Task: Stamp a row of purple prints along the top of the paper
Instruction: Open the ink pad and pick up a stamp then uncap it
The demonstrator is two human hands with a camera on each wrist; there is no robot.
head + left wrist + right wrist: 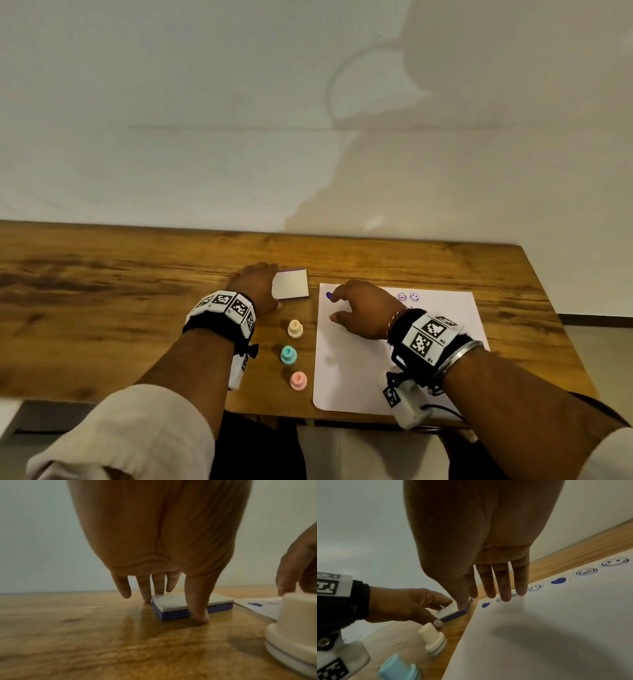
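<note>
A white paper [394,359] lies on the right of the wooden table [137,291]. Along its top edge runs a row of purple prints [558,580], hearts and smiley faces. My right hand [337,306] is over the paper's top left corner with straight fingers [503,588] pointing down and holds nothing; the little fingertip touches the sheet. A purple ink pad [293,283] with its white lid down sits just left of the paper. My left hand [263,286] pinches the ink pad [173,600] between thumb [199,608] and fingers.
Three small stamps stand in a column left of the paper: cream [295,329], teal [288,354], pink [298,380]. The cream stamp [433,638] is close to my left thumb. A plain wall rises behind the table; the table's front edge is near my forearms.
</note>
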